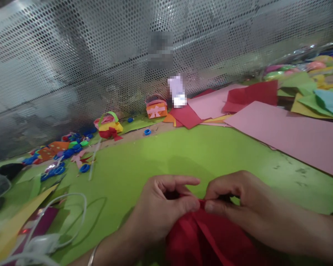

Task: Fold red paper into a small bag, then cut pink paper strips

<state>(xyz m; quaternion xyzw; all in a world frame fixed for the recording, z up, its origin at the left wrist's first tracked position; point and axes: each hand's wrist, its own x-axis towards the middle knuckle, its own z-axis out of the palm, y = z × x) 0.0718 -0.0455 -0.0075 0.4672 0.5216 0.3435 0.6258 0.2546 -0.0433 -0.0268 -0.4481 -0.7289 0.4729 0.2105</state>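
Both hands meet at the upper edge of a folded red paper (211, 236) in the lower middle of the head view. My left hand (163, 207) pinches that edge with the thumb in front, its index finger stretched out above. Close beside it, my right hand (238, 207) grips the same edge between thumb and bent fingers. Creases run down the red paper from the pinched spot, and its lower part leaves the frame. The hands hide the fine detail of the fold.
Beyond lie a yellow paper basket (111, 126) with a red bow and an orange paper basket (156, 109). Pink sheets (294, 136) spread at right. Blue bottle caps (84, 168) cluster at left, above a white charger and cable (41, 242). A perforated metal panel (113, 55) stands behind.
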